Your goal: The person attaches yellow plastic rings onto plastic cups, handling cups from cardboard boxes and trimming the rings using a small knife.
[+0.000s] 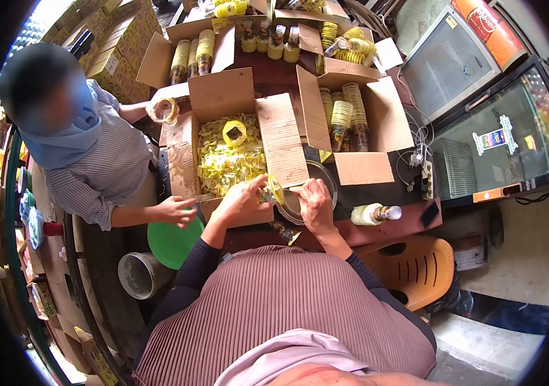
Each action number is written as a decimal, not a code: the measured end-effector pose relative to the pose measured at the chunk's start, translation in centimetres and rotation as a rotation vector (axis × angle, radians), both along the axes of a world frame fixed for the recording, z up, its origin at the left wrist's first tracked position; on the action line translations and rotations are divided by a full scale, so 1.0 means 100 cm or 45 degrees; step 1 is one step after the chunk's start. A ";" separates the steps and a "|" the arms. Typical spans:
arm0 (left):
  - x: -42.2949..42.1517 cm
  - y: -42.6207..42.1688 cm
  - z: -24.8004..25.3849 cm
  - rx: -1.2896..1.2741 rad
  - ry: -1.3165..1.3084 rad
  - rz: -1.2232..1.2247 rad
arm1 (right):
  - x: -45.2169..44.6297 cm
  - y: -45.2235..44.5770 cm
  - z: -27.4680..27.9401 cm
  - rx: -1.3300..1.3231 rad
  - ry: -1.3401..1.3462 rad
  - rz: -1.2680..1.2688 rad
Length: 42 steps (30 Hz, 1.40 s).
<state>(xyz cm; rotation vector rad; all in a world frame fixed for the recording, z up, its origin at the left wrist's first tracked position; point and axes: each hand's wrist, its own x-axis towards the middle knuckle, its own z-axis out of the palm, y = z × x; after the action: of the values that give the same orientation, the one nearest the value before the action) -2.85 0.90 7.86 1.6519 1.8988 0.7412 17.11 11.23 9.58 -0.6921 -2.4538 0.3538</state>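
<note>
The person's left hand (243, 202) grips a yellow-rimmed piece (276, 190) between thumb and fingers, over the near edge of a round metal bowl (333, 185). The right hand (317, 204) is closed, fingertips drawn together just beside that piece; whether they pinch anything cannot be told. Left of the bowl, an open cardboard box (181, 157) holds yellow strips (220, 161). A wrapped stack (366, 214) lies to the bowl's right.

Forearms (215, 231) reaching forward, left hand (243, 198) curled, right hand (317, 204) pinched, hands apart.
</note>
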 end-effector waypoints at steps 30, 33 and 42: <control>-0.019 0.004 0.012 -0.237 -0.671 -0.308 | -0.004 0.031 0.031 0.158 -0.020 0.371; -0.024 0.004 0.015 -0.320 -0.704 -0.345 | -0.007 0.035 0.037 0.228 -0.077 0.450; -0.029 -0.001 0.011 -0.406 -0.867 -0.448 | -0.012 0.045 0.040 0.084 -0.113 0.634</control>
<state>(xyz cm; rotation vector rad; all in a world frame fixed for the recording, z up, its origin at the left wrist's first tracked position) -5.72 0.77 9.01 1.2640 1.1416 0.6916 15.88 15.76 13.55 -0.0585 -2.6899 0.4329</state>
